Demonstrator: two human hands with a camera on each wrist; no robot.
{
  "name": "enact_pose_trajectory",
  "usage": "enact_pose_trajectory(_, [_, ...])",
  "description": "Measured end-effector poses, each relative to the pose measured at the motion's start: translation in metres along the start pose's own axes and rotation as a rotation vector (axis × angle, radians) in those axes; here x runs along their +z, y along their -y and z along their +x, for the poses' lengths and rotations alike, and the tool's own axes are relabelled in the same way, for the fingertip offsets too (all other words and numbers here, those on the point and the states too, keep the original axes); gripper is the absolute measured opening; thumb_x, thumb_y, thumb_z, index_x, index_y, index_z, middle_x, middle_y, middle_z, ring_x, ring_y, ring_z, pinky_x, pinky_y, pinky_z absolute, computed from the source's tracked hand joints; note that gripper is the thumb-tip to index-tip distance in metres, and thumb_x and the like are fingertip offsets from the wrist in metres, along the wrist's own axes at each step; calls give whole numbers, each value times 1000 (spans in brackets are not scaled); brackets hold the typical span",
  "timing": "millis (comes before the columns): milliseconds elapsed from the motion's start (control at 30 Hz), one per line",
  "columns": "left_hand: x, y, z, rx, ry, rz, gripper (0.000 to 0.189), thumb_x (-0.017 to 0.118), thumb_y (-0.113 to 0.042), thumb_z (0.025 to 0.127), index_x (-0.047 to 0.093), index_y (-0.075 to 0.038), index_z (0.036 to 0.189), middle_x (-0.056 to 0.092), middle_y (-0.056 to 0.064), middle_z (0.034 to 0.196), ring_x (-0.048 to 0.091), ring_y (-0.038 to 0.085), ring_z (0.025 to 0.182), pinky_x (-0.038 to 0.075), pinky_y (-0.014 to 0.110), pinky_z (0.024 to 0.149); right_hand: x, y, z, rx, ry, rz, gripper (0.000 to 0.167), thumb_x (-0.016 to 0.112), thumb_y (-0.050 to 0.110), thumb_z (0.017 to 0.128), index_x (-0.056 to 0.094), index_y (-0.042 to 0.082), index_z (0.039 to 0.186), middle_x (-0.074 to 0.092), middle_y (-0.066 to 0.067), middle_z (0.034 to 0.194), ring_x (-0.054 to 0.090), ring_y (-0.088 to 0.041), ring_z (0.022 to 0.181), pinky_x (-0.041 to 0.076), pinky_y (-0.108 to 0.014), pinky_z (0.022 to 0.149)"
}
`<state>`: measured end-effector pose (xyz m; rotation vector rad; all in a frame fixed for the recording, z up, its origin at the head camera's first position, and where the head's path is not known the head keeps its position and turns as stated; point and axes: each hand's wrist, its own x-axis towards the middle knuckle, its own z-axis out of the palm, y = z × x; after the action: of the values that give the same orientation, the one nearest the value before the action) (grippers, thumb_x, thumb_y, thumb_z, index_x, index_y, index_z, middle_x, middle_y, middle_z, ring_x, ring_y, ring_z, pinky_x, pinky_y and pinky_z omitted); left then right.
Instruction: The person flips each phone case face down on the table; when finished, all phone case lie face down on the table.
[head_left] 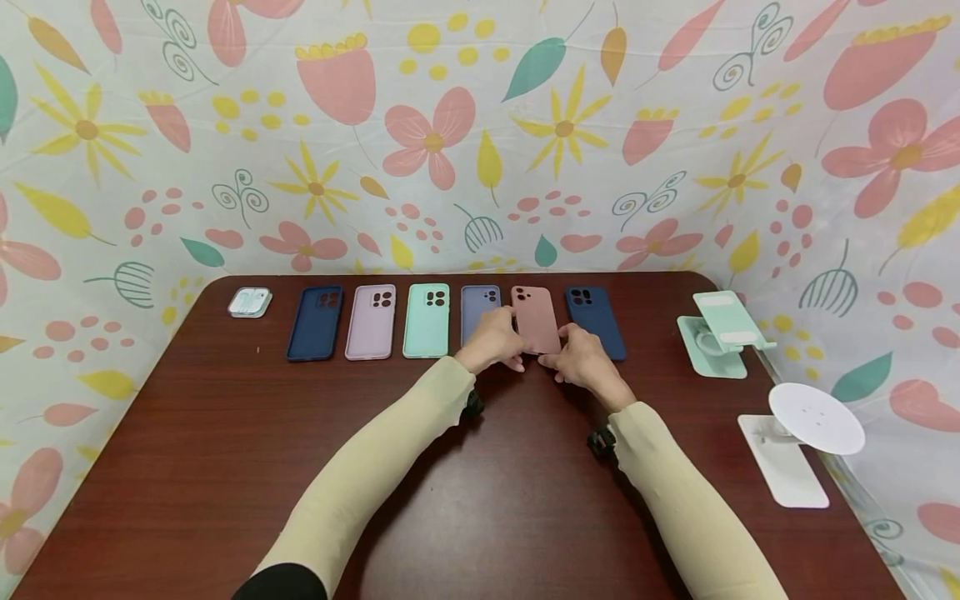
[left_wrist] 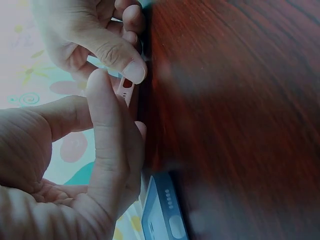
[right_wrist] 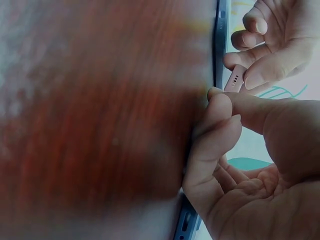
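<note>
A pink phone case lies in a row of cases near the back of the table, its camera cutouts at the far end. My left hand pinches its left side, thumb and fingers on either side of the edge in the right wrist view. At the near right corner, my right hand grips it, the thumb over the end with the port cutout. A lavender-blue case sits by the left hand, which partly covers it. A navy case lies just right of the right hand.
Further left lie a mint case, a lilac case, another navy case and a small white box. On the right stand a mint folding stand and a white stand with a round top. A patterned cloth hangs behind.
</note>
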<state>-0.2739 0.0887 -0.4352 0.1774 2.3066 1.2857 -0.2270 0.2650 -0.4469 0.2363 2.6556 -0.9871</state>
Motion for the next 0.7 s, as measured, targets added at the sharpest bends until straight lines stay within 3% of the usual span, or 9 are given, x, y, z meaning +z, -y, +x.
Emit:
enact_pose_trajectory(67, [0, -1, 2, -4, 13, 39, 81, 80, -10, 97, 39, -4, 167, 76, 14, 79, 72, 16, 51, 70, 36, 68, 0, 0, 0, -1, -2, 1, 71, 76, 23, 103, 42, -5, 158, 73, -9, 80, 72, -15, 65, 54, -26, 65])
enact_pose_trajectory(133, [4, 5, 14, -2, 10, 98, 76, 80, -12, 96, 44, -3, 163, 76, 12, 78, 73, 16, 51, 68, 32, 63, 0, -1, 0, -2, -3, 4, 70, 76, 23, 103, 42, -5, 157, 74, -9, 80, 72, -15, 65, 55, -26, 65])
enact_pose_trajectory(267, [6, 3, 14, -25, 6, 158, 57, 79, -12, 97, 56, -1, 148, 77, 13, 81, 75, 17, 53, 68, 30, 63, 1, -1, -1, -7, -8, 10, 69, 76, 22, 103, 42, -6, 156, 74, -9, 80, 72, -14, 65, 55, -25, 64])
enact_pose_trajectory(367, [5, -1, 9, -54, 26, 131, 48, 78, -9, 98, 58, 2, 140, 75, 15, 77, 75, 19, 52, 69, 32, 63, 1, -1, -2, -13, -16, 15, 69, 76, 21, 102, 42, -6, 156, 74, -10, 80, 72, -13, 64, 56, -24, 63])
enact_pose_trajectory(567, [13, 21, 49, -85, 60, 122, 44, 80, -13, 97, 57, -3, 133, 76, 16, 73, 79, 26, 59, 69, 35, 60, 2, -2, -1, -17, -22, 23, 70, 76, 20, 102, 42, -7, 157, 74, -10, 77, 72, -12, 62, 56, -24, 61])
enact_pose_trajectory(700, [16, 27, 57, -65, 64, 137, 39, 79, -14, 97, 59, -2, 128, 77, 17, 74, 81, 28, 62, 69, 36, 62, 2, -2, 0, -9, -23, 19, 70, 76, 21, 103, 41, -6, 157, 75, -10, 76, 72, -13, 62, 55, -24, 62])
